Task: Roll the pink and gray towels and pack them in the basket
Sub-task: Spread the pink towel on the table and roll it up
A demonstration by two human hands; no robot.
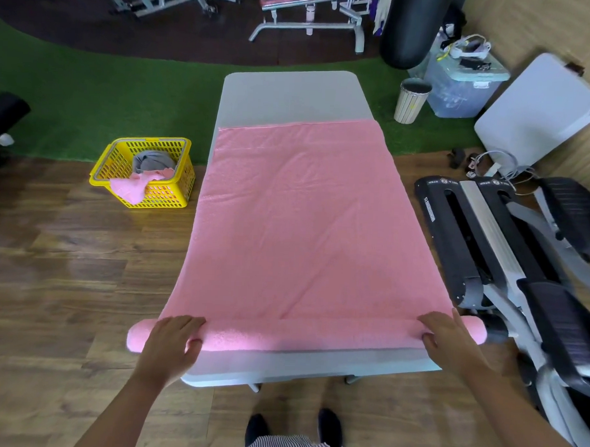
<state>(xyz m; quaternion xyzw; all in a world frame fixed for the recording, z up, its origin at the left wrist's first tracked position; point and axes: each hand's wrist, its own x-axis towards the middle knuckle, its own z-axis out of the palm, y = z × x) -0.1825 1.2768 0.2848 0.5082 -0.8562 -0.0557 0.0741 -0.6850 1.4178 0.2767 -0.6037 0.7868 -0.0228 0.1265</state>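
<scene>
A fuzzy pink towel point(300, 223) blankets the grey table point(291, 92), its near edge rolled; left hand point(172, 342) and right hand point(447, 335) clasp the roll. Left of the table: a slotted yellow basket point(160, 198).

Pink towel point(297, 223): spread flat along the table, near end wound into a low roll overhanging both table edges. Yellow perforated basket point(174, 192): upright on the floor, left of the table. Inside: gray towel point(152, 161), apparently bundled; second pink cloth point(129, 187) draped over the near rim.
</scene>
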